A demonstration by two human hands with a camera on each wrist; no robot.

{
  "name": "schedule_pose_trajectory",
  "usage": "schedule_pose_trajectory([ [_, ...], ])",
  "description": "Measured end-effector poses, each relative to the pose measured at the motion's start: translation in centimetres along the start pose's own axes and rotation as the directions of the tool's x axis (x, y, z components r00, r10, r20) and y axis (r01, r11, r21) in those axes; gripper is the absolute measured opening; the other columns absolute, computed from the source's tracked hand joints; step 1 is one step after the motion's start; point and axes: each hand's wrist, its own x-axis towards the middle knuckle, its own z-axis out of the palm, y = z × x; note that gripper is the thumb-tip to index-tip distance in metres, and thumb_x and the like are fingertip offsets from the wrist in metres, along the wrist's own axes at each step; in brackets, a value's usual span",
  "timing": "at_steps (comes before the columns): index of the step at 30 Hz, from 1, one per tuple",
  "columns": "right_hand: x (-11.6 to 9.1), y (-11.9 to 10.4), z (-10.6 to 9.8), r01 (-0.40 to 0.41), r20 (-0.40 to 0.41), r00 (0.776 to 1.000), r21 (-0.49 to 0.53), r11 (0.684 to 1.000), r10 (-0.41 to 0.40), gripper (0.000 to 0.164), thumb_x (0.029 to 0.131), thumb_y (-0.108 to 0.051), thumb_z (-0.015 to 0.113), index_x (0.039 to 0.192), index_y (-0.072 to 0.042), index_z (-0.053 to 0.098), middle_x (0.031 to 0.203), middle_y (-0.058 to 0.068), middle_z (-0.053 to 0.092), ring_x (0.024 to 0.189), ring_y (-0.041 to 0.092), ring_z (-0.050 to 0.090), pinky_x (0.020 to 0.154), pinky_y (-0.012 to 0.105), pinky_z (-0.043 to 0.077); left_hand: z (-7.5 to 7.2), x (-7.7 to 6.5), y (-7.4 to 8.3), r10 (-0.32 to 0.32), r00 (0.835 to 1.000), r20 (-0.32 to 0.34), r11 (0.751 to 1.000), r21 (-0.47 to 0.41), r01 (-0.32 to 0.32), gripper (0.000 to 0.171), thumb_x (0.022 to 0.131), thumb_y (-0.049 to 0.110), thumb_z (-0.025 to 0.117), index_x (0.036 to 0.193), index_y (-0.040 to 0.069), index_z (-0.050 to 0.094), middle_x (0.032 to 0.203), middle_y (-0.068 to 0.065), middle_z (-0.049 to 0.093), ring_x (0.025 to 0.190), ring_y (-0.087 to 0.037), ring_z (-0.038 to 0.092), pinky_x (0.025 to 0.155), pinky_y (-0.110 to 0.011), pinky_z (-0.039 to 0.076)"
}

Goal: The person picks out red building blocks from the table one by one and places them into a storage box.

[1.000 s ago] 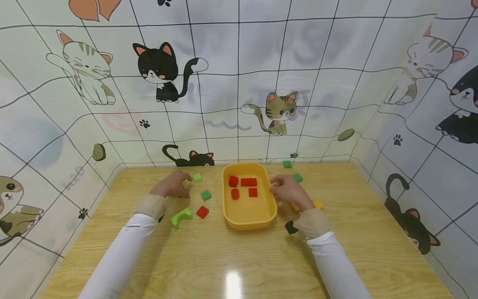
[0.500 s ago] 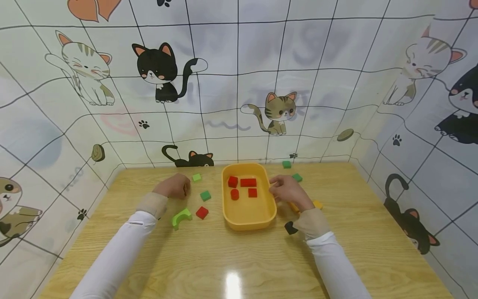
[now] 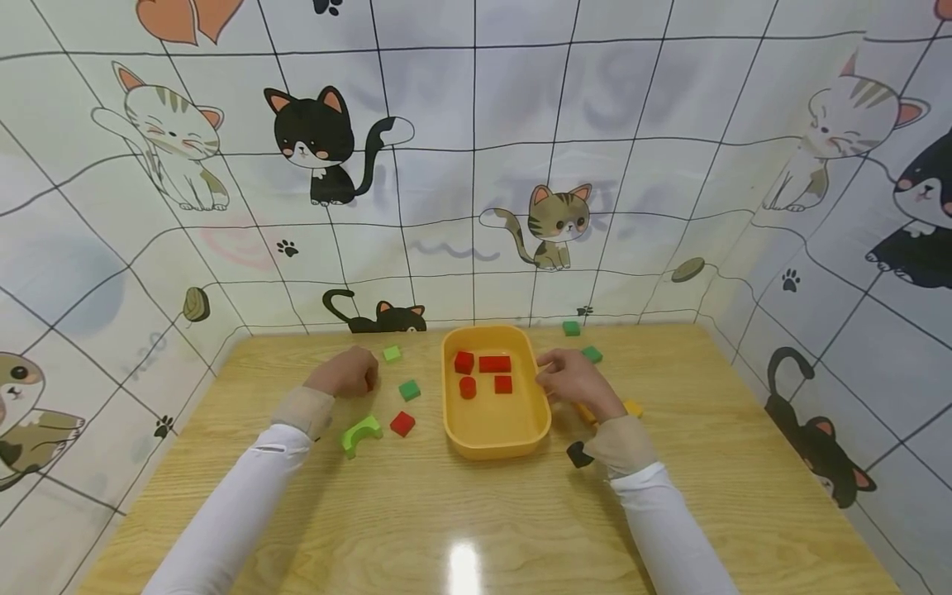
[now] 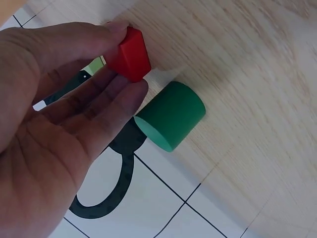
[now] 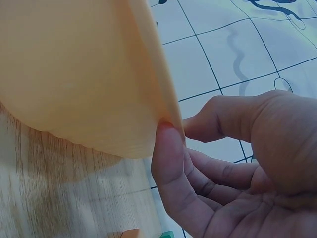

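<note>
Red block [image 4: 131, 55] — pinched narrowly by left hand [image 3: 344, 372] | yellow bin [image 3: 497, 423] — rim pinched narrowly by right hand [image 3: 577, 380]

In your head view the light is bright, with one white glare [image 3: 464, 568] on the table [image 3: 402, 521], nearer to you than the yellow tray [image 3: 498, 430]. Left of this tray, your left sleeve [image 3: 230, 504] throws a soft shadow. Your right wrist view is dimmer, bluish; there the tray looks blurred.

Faceted red block [image 4: 130, 55] is pinched by the left hand [image 3: 345, 372]. Yellow tub [image 3: 494, 426] stands upright, right hand [image 3: 576, 380] pinching its rim.
</note>
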Motion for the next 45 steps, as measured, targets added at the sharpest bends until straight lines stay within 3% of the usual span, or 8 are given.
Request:
schedule_pose_trajectory([
  [11, 0.1, 0.3, 0.2, 0.005, -0.003, 1.000, 0.002, 1.000, -0.005, 0.041, 0.102, -0.011, 0.062, 0.140, 0.002, 0.059, 0.119, 0.021, 0.069, 0.086, 0.023, 0.074, 0.085, 0.044, 0.066, -0.7, -0.4, 0.9, -0.024, 1.000, -0.010, 0.997, -0.076, 0.023, 0.018, 0.082, -0.014, 0.063, 0.084, 0.002, 0.071, 0.082, -0.006, 0.064, 0.078, -0.020, 0.056, 0.069, -0.029, 0.047],
  [23, -0.1, 0.5, 0.3, 0.012, -0.002, 1.000, 0.007, 1.000, -0.012, 0.041, 0.102, -0.011, 0.062, 0.141, 0.003, 0.059, 0.120, 0.022, 0.070, 0.084, 0.023, 0.074, 0.084, 0.044, 0.066, -2.0, 0.2, 3.0, 0.057, 0.995, -0.076, 0.996, -0.068, -0.063, 0.014, 0.085, -0.009, 0.066, 0.093, -0.001, 0.074, 0.085, -0.012, 0.065, 0.077, -0.021, 0.054, 0.069, -0.029, 0.047],
  [33, -0.4, 0.5, 0.4, 0.022, -0.010, 1.000, 0.000, 1.000, -0.022, 0.041, 0.103, -0.011, 0.062, 0.141, 0.004, 0.059, 0.121, 0.023, 0.070, 0.086, 0.023, 0.074, 0.085, 0.045, 0.066, -3.0, 0.8, 6.1, 0.090, 0.988, -0.123, 0.993, -0.067, -0.099, 0.015, 0.089, -0.004, 0.066, 0.099, 0.000, 0.076, 0.100, -0.013, 0.067, 0.090, -0.025, 0.061, 0.083, -0.037, 0.056],
  [38, -0.4, 0.5, 0.5, 0.023, -0.008, 1.000, -0.001, 1.000, -0.023, 0.041, 0.102, -0.011, 0.062, 0.141, 0.003, 0.060, 0.120, 0.023, 0.070, 0.085, 0.023, 0.074, 0.085, 0.045, 0.066, -3.5, 1.3, 7.9, 0.150, 0.979, -0.140, 0.988, -0.018, -0.154, 0.013, 0.090, -0.003, 0.068, 0.099, 0.001, 0.077, 0.101, -0.013, 0.070, 0.092, -0.026, 0.062, 0.086, -0.038, 0.058],
  [45, -0.2, 0.6, 0.4, 0.030, -0.008, 1.000, -0.002, 1.000, -0.030, 0.041, 0.103, -0.011, 0.062, 0.141, 0.003, 0.059, 0.120, 0.022, 0.070, 0.086, 0.023, 0.074, 0.084, 0.043, 0.066, -4.4, 2.4, 10.5, 0.174, 0.979, -0.110, 0.985, 0.017, -0.174, 0.012, 0.094, 0.000, 0.071, 0.103, 0.002, 0.077, 0.103, -0.012, 0.069, 0.094, -0.025, 0.060, 0.087, -0.035, 0.056],
])
